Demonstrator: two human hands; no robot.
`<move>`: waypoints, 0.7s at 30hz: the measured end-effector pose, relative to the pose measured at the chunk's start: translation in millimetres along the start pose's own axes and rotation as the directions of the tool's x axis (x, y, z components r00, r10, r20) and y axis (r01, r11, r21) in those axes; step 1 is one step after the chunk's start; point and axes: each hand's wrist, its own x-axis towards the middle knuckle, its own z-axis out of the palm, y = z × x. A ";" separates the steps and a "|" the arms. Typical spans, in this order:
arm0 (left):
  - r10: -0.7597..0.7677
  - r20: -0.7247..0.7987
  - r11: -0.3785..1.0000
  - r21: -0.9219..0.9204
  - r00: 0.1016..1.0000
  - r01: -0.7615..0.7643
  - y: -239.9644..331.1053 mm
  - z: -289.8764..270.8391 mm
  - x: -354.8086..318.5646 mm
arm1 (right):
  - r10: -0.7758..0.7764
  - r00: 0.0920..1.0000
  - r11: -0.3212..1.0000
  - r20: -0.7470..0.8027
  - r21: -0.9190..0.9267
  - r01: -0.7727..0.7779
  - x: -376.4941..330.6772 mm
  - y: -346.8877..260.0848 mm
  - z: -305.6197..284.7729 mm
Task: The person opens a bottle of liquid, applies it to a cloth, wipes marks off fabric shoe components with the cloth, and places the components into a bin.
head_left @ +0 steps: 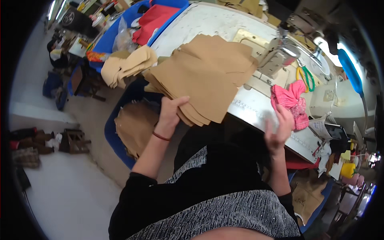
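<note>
My left hand (pixel 171 114) grips the near left edge of a thick stack of brown cut pieces (pixel 212 72), thumb on top and fingers underneath. The sheets look like cloth or thin leather and fan out a little at the lower left corner. Their far right side reaches the sewing machine (pixel 276 60) on the white table. To the right, my right hand (pixel 279 132) is slightly blurred, its fingers apart and nothing seen in them. It is by a crumpled pink checked cloth (pixel 294 105); whether it touches the cloth I cannot tell.
Green and yellow-handled scissors (pixel 306 77) lie behind the pink cloth. Lighter tan pieces (pixel 128 66) hang at the table's left end, near a blue tray (pixel 168 22) with red material. Blue bins with brown pieces stand below left (pixel 109 134) and right (pixel 326 200).
</note>
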 end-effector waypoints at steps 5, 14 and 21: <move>0.024 -0.043 0.985 -0.170 0.999 -0.031 -38.0 -12.1 -23.6 | -0.357 0.838 0.914 0.413 0.340 0.222 27.7 -87.4 62.6; 0.086 -0.115 0.873 -0.470 0.990 -0.130 -36.2 -46.6 -21.9 | -0.305 0.811 0.951 0.499 0.199 0.235 39.6 -142.1 128.9; 0.144 -0.109 0.886 -0.429 0.984 -0.177 -30.3 -48.3 -21.5 | -0.340 0.764 0.916 0.548 0.007 0.402 42.3 -149.6 151.2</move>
